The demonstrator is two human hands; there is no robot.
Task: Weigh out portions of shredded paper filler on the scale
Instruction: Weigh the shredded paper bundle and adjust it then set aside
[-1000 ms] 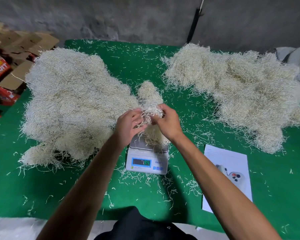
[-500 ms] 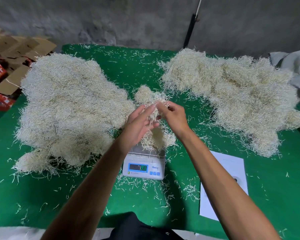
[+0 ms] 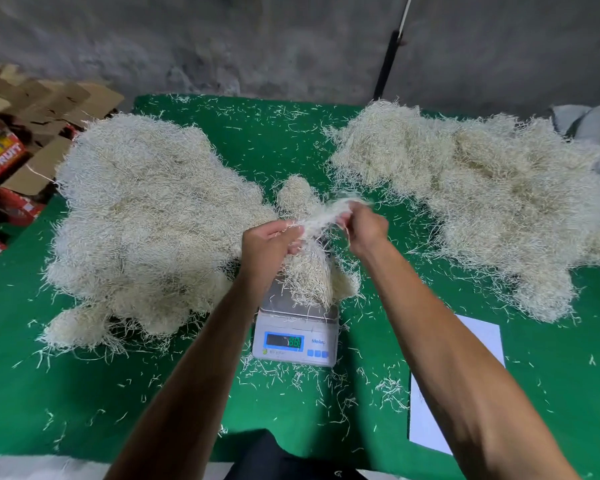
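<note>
A small white digital scale [image 3: 295,341] sits on the green table [image 3: 84,393], its display lit. A portion of cream shredded paper [image 3: 309,275] lies heaped on its pan. Just above that heap my left hand [image 3: 269,244] and my right hand [image 3: 362,226] both pinch one blurred tuft of shredded paper [image 3: 321,218], stretched between them. A big pile of the same filler [image 3: 146,220] covers the table's left side. Another big pile [image 3: 482,199] spreads over the right side.
A white paper sheet [image 3: 482,341] lies at the right, partly under my right forearm. Cardboard fruit boxes [image 3: 11,157] are stacked off the table's left edge. A dark pole [image 3: 387,65] leans on the grey wall behind. Loose paper strands litter the cloth.
Both hands have pulled apart a little, stretching the tuft between them above the scale. The scale's reading has changed. The camera has tilted, so the whole scene sits lower.
</note>
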